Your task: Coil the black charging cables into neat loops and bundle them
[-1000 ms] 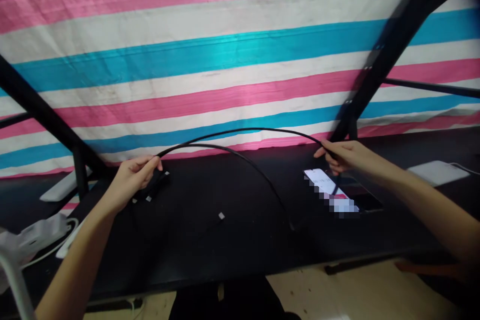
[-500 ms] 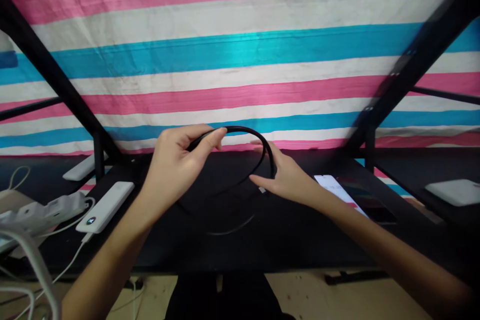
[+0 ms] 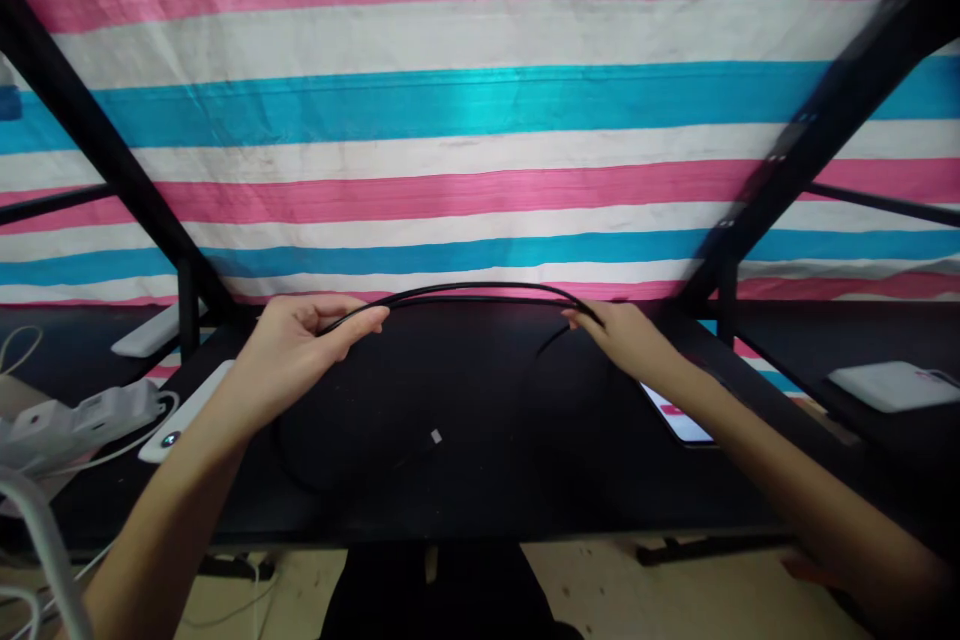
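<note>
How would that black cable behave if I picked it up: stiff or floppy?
The black cable is probably springy rather than limp, since its strands arch upward between the left hand and right hand. It looks thin, so it is likely light. Unsupported stretches may swing about, as one strand curves down beside the right hand's fingertips.

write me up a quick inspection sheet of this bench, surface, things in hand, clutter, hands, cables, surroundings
Surface: matte black flat tabletop, too dark to judge fine marks.
Things in hand: thin black flexible cable, bowed in an arc above the tabletop.
Clutter: white rectangular power bank and lit-screen phone, each partly behind a forearm; small silvery plug tip.
Hands: left hand and right hand grip opposite ends of the arc.
Cables: thick white cord curving at lower left.
Surroundings: pink, blue and white striped sheet behind; slanted black frame bars both sides.
</note>
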### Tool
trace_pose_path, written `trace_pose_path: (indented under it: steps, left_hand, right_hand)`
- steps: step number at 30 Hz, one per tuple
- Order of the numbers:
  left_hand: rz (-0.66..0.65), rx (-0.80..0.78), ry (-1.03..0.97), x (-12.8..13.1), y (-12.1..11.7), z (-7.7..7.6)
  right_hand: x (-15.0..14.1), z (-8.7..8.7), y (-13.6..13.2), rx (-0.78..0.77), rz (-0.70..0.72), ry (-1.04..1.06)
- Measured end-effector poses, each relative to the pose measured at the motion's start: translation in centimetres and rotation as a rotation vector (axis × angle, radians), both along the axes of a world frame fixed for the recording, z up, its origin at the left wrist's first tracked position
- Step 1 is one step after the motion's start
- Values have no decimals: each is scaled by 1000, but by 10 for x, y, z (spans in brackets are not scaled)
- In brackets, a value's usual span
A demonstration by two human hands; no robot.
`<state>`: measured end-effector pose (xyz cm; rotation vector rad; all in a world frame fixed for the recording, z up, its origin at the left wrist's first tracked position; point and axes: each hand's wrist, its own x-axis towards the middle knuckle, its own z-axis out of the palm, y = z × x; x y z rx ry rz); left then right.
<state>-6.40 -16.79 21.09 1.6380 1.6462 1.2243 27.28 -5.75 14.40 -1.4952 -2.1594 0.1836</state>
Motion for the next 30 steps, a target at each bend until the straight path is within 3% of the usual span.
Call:
trace_pose_path:
  steps: [4, 8, 12, 16, 21, 24, 27, 30]
  left_hand:
    - [6, -56, -126, -9, 7, -6]
    - [-151, -9, -227, -4, 16, -16]
    - [-164, 47, -190, 21, 22, -36]
    - [-178, 3, -387, 53, 23, -54]
    - [-257, 39, -666, 81, 21, -53]
    - [-194, 101, -736, 78, 24, -49]
    - [-122, 136, -692, 61, 28, -46]
    - [-92, 161, -550, 43, 27, -42]
  right_hand:
    - [1, 25, -11, 194, -63, 125]
    - [-16, 37, -29, 185, -8, 508]
    - [-44, 34, -37, 211, 45, 839]
    - [-68, 29, -34, 350, 57, 997]
    - [-93, 22, -34, 346, 57, 1147]
    - [-95, 16, -33, 190, 159, 1111]
    - [-83, 12, -29, -51, 218, 794]
    - [-68, 15, -32, -133, 261, 582]
